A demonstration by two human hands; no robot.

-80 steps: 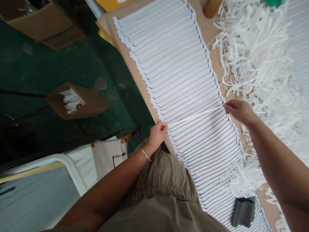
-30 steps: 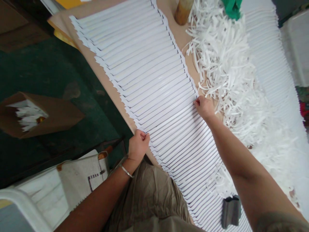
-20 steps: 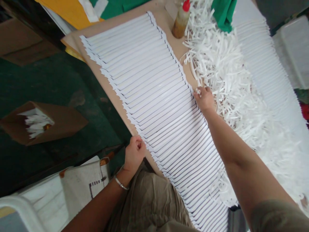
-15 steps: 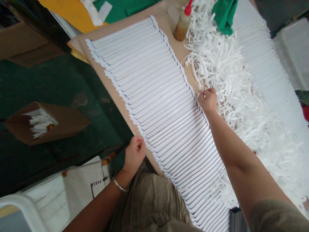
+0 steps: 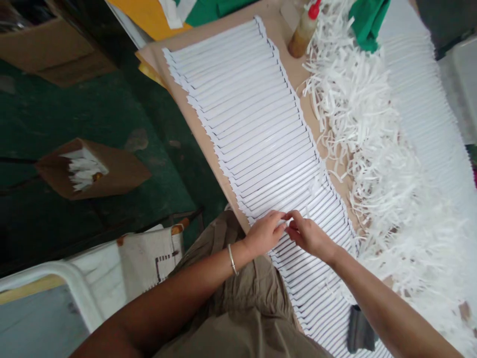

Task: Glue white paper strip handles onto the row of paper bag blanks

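My left hand (image 5: 265,231) and my right hand (image 5: 308,236) meet over long rows of overlapping white pieces (image 5: 261,129) with dark edge lines. Between their pinched fingertips shows a bit of a thin white strip (image 5: 286,223), mostly covered by the fingers. Both hands are closed on it. Just beyond the right hand, a few loose white strips (image 5: 316,186) lie on the rows. Farther right, a long heap of curly white strips (image 5: 383,164) spreads along the table.
A bottle with a red tip (image 5: 303,31) stands at the table's far side, near a green cloth (image 5: 369,22). Another white layered row (image 5: 413,74) lies beyond the heap. A dark object (image 5: 360,329) sits by my right forearm. An open cardboard box (image 5: 122,174) is on the floor at left.
My right hand has come back from the edge of the strip heap toward me. My left hand has moved right, off the table edge, and the two now meet. The view has shifted.
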